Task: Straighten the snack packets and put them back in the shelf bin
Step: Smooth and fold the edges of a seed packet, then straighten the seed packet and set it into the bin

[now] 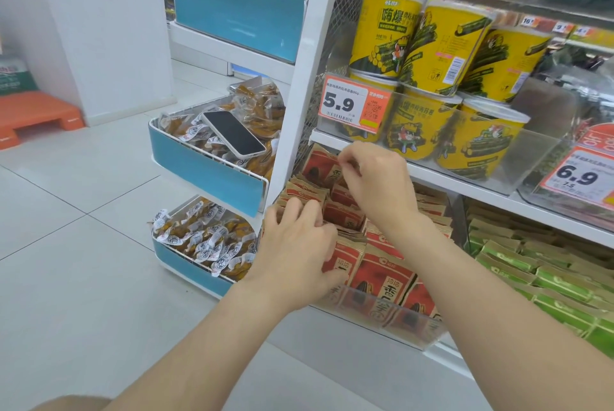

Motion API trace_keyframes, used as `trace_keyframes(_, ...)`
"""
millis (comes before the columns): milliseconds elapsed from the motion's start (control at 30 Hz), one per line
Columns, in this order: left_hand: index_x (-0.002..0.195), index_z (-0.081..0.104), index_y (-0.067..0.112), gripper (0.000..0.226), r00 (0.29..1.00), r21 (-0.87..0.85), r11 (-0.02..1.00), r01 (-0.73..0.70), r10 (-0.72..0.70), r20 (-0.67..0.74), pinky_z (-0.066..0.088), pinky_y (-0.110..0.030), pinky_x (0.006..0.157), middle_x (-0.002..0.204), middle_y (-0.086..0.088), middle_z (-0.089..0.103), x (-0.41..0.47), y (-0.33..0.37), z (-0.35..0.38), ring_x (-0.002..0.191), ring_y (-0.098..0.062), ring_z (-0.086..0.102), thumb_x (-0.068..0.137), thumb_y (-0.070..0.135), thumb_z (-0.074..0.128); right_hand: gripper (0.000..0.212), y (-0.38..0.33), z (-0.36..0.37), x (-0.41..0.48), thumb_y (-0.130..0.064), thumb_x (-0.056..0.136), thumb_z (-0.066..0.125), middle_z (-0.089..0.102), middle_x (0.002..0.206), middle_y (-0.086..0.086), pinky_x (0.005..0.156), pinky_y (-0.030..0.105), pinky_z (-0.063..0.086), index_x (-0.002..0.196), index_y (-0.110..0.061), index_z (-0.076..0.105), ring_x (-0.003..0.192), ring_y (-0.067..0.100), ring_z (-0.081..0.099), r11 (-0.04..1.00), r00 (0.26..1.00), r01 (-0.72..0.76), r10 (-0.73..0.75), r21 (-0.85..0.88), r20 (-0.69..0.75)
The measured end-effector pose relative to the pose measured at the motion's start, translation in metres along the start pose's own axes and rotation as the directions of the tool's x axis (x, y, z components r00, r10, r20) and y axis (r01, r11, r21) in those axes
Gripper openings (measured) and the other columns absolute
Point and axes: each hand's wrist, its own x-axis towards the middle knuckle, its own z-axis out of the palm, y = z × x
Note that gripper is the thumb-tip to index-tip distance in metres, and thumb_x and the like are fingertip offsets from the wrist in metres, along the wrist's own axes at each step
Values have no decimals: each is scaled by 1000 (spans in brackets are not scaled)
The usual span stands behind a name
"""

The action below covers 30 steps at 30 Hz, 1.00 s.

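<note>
Red-and-brown snack packets [382, 274] stand in rows inside a clear plastic shelf bin [415, 331] on the lower shelf. My left hand [295, 251] reaches into the bin's left side, its fingers curled over the tops of the packets there. My right hand [375, 181] is further back in the bin, fingers pinching the top edge of a rear red packet [319, 165] under the shelf above. The packets behind my hands are partly hidden.
Yellow tubs [432, 45] fill the shelf above, with orange price tags [352, 105]. Green packets [531, 264] lie to the right. At the left stands a blue end rack [206, 171] of small snack bags with a phone [232, 133] on top. An orange step stool [36, 118] sits on the floor.
</note>
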Motion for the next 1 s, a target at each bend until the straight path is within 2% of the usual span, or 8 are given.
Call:
trace_keyframes(200, 85, 65, 34, 23, 976, -223, 969, 105, -143, -165, 31, -40, 97, 100, 16, 51, 1, 6, -4, 109, -15, 40, 100, 49, 60, 11, -13, -46, -6, -5, 94, 72, 70, 84, -5, 57, 32, 49, 89, -14, 70, 69, 7, 49, 1000, 945, -2, 9, 20, -326)
trace_keyframes(367, 100, 59, 27, 8, 928, -413, 910, 37, -185, -324, 46, -39, 91, 107, 11, 51, 5, 22, -5, 105, -15, 47, 98, 21, 63, 14, -26, -81, -30, 2, 91, 67, 60, 85, 3, 71, 42, 44, 89, -10, 59, 81, 27, 54, 982, 855, -88, 159, 165, -493)
trace_keyframes(467, 104, 58, 19, 14, 877, -493, 869, -50, -198, -438, 46, -31, 89, 109, 8, 50, 8, 41, -9, 104, -15, 51, 100, 6, 61, 18, -27, -94, -45, -4, 102, 60, 56, 96, 4, 66, 55, 49, 105, -19, 51, 77, 34, 59, 888, 820, -191, 378, 418, -430)
trace_keyframes(567, 111, 61, 15, 11, 852, -524, 844, -112, -190, -488, 45, -27, 94, 114, 6, 55, 11, 60, -13, 109, -14, 53, 106, 6, 56, 15, -30, -106, -59, -5, 105, 60, 53, 96, -7, 62, 42, 52, 110, -16, 50, 74, 8, 59, 802, 761, -260, 513, 537, -397)
trace_keyframes(667, 119, 61, 16, 13, 865, -578, 797, -172, -159, -476, 47, -27, 94, 116, 7, 61, 12, 80, -17, 110, -11, 58, 111, 10, 53, 23, -30, -114, -70, -2, 101, 67, 57, 93, 0, 49, 35, 48, 110, -17, 52, 55, 2, 55, 680, 720, -334, 631, 653, -289)
trace_keyframes(867, 121, 54, 34, 21, 959, -800, 598, 41, -249, -137, 49, -18, 71, 97, 14, 70, 8, 105, -16, 90, -4, 69, 116, 19, 40, 20, -30, -111, -92, -19, 101, 73, 72, 70, 1, 63, 33, 51, 117, -25, 65, 59, 10, 62, 331, 571, -513, 820, 792, 27)
trace_keyframes(933, 119, 55, 36, 25, 942, -856, 486, 177, -337, 3, 47, -16, 63, 93, 7, 71, 5, 109, -12, 77, -3, 69, 116, 19, 37, 10, -28, -114, -97, -26, 105, 68, 79, 77, 2, 69, 42, 56, 107, -22, 77, 69, 14, 69, 248, 590, -563, 789, 789, 173)
trace_keyframes(1000, 117, 56, 36, 26, 910, -890, 377, 257, -404, 92, 51, -22, 63, 94, 1, 73, 4, 111, -11, 74, -7, 69, 116, 19, 36, 24, -26, -119, -102, -25, 108, 62, 81, 84, 1, 74, 46, 60, 100, -20, 83, 76, 13, 72, 309, 668, -602, 699, 736, 253)
